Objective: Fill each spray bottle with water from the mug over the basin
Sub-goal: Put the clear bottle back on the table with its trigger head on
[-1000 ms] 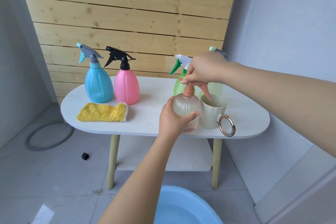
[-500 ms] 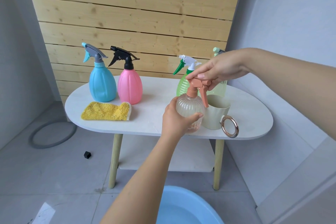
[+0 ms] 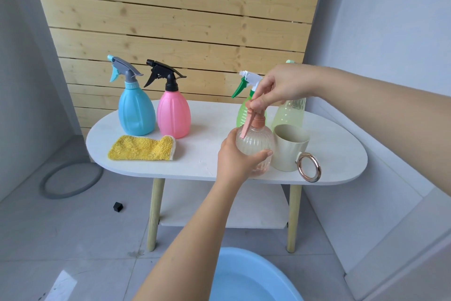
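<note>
The right hand [image 3: 283, 85] comes in from the right, its fingers [image 3: 258, 103] pinched down on the peach sprayer [image 3: 253, 117] atop the clear bottle [image 3: 256, 147]; the left hand [image 3: 238, 156] is wrapped round that bottle's ribbed body, thumb [image 3: 262, 154] across the front, the other fingers hidden behind it; the bottle stands upright near the front edge of the white desk [image 3: 207, 161] (its trigger hangs down on the left of the neck); just to its right, touching or nearly so, stands the cream mug [image 3: 289, 149], its gold ring handle [image 3: 309, 167] turned toward the desk's front edge; behind the clear bottle is the green bottle [image 3: 244, 115] with a white-and-green sprayer, and behind the mug a pale yellow bottle [image 3: 290, 112], its top mostly hidden by the right hand; well apart on the desk's left stand a blue bottle [image 3: 136, 110] with a grey sprayer and a pink bottle [image 3: 173, 115] with a black one, side by side; in front of them lies a yellow cloth [image 3: 142, 148]; on the floor, below the forearms, shows the rim of the blue basin [image 3: 266, 266], partly cut off at the bottom edge; a grey ring [image 3: 48, 190] and a small black cube [image 3: 118, 207] lie on the tiles to the left.
</note>
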Available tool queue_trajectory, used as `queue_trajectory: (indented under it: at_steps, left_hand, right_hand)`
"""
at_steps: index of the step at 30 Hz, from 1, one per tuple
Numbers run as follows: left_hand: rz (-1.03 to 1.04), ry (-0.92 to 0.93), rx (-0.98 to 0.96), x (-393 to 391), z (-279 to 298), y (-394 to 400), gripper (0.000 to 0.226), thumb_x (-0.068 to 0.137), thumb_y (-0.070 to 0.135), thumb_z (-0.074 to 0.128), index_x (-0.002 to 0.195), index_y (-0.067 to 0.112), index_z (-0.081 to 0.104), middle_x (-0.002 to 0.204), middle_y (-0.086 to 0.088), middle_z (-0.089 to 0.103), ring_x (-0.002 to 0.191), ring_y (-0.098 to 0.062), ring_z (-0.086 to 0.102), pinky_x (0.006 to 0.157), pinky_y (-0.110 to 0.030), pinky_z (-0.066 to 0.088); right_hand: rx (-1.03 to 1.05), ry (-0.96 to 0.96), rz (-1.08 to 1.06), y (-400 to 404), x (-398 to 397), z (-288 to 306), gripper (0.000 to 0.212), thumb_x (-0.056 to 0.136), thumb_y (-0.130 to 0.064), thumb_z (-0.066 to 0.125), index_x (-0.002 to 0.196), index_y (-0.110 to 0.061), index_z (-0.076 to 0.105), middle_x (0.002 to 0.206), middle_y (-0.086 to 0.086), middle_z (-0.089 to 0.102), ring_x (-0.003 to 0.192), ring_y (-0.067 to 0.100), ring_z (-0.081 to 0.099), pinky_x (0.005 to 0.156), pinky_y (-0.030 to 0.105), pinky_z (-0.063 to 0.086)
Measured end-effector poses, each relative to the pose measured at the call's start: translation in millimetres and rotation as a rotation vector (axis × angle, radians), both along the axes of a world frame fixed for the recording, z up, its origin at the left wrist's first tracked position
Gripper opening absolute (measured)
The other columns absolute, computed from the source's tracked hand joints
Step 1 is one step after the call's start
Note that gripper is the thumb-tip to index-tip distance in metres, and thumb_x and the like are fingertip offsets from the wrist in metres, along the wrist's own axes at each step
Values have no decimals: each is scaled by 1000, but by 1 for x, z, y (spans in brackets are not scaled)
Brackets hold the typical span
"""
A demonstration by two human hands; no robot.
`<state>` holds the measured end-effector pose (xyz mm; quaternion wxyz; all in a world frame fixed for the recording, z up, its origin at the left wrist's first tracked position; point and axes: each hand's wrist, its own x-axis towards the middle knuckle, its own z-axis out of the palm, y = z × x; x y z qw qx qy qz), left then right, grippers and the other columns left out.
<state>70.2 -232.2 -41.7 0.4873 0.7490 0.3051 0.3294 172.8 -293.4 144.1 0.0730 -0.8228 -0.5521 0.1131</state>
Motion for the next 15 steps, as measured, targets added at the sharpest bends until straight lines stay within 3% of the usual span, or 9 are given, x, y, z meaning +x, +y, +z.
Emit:
queue_trajectory:
  at_steps: [2,5,7,10,12,15]
  left_hand:
    - [3,-10,-1,0,0,-1,88,64,46,82,139,26,40,135,7,50,124,-13,45,86,-23,40]
    - [4,-11,3,0,0,-1,90,65,45,82,140,26,37,138,7,47,128,-12,42,93,-26,41]
    - [1,-11,-7,0,-1,-1,92,65,45,83,141,26,36,139,7,46,128,-12,41,93,-25,42]
    - [-3,-13,-9,1,-2,-1,93,65,44,83,142,25,36,139,7,46,128,-12,41,89,-22,39]
    - [2,-18,-7,1,-2,0,93,64,45,83,141,25,36,137,7,47,127,-12,42,90,-24,42]
    - [-3,-18,-32,2,-4,1,94,62,45,84,140,25,37,136,7,47,125,-13,44,94,-30,47]
  right_hand:
    - [45,-80,-67,3,-8,-2,48,64,-72,66,82,-28,74,88,2,70,91,19,62,78,31,48]
    - [109,-207,-147,13,-15,-9,61,74,-68,61,80,-7,71,64,7,64,66,20,59,57,25,38]
    - [148,-250,-211,22,-17,-15,56,79,-63,60,65,-9,63,45,0,58,52,17,58,50,21,37]
    - [221,-141,-341,32,-13,-20,47,85,-50,62,53,-17,50,29,-3,49,27,8,47,46,20,38]
    - [266,-45,-396,32,-6,-23,50,88,-45,60,50,-13,51,31,-2,50,23,8,42,46,20,39]
    - [257,-17,-325,24,-3,-27,51,90,-46,56,60,-6,61,50,5,63,36,13,53,48,18,40]
